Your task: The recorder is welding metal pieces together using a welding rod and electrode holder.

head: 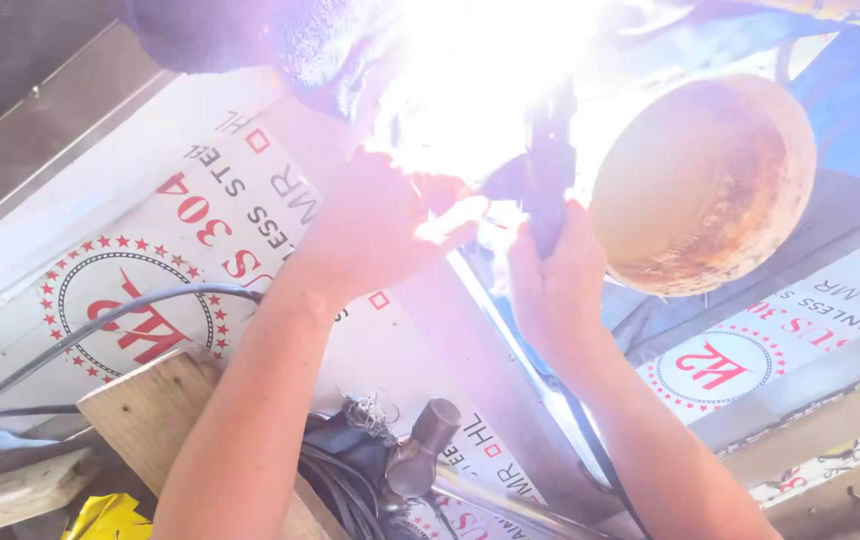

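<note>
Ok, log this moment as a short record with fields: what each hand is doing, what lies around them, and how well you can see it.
right hand: gripping a dark welding torch, its cable running down past the forearm
left hand: raised beside the torch, close to the arc glare
work surface: steel sheet with white printed protective film
nearby: rusty round dish; hammer; wooden board; black cable
visibility: glare hides the weld point and whatever the left hand holds

Rusty round bowl (702,185) close beside the right hand (555,275); open sheet (130,210) left of the left hand (370,225).
</note>
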